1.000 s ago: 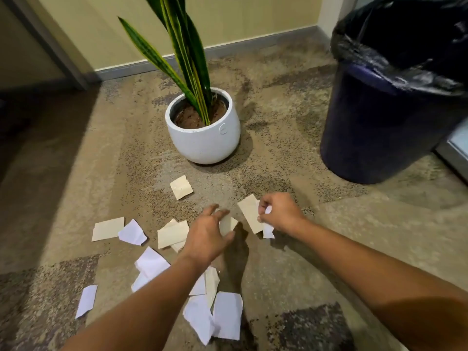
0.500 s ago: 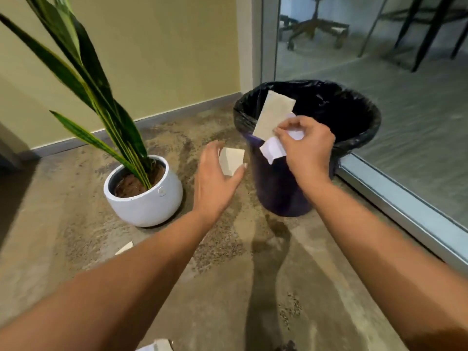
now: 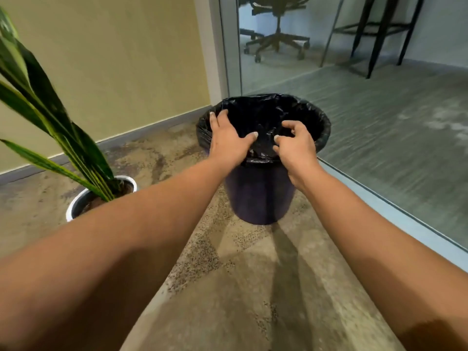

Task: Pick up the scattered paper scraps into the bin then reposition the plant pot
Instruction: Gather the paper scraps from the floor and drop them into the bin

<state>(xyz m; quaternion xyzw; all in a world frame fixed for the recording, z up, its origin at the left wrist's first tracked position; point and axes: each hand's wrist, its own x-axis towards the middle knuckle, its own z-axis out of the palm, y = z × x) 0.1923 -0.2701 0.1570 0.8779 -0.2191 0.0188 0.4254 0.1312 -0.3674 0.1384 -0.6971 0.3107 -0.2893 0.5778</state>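
Hands: both are hovering over the mouth of the bin [image 3: 260, 193], the left hand [image 3: 226, 139] above the near-left rim, the right hand [image 3: 295, 145] above the near rim just beside it.
Grip: the left hand is lying flat with fingers spread wide; the right hand is curling loosely with fingers apart; neither is holding any paper that I can see.
Bin: it is standing upright on the floor [image 3: 240, 287] against the glass partition [image 3: 367, 84], lined with a black bag.
Paper scraps: none are showing here; any left on the floor are lying outside this view, probably behind and below the arms.
Plant pot [image 3: 83, 201]: it is sitting well to the left of the bin, its long leaves [image 3: 58, 127] rising up and leftward; the left hand is the nearer one.
Likely next: turning back down for more scraps.
Surface: mottled brown-and-tan carpet.
Room: a yellow wall with grey skirting, and an office chair [image 3: 277, 29] beyond the glass.
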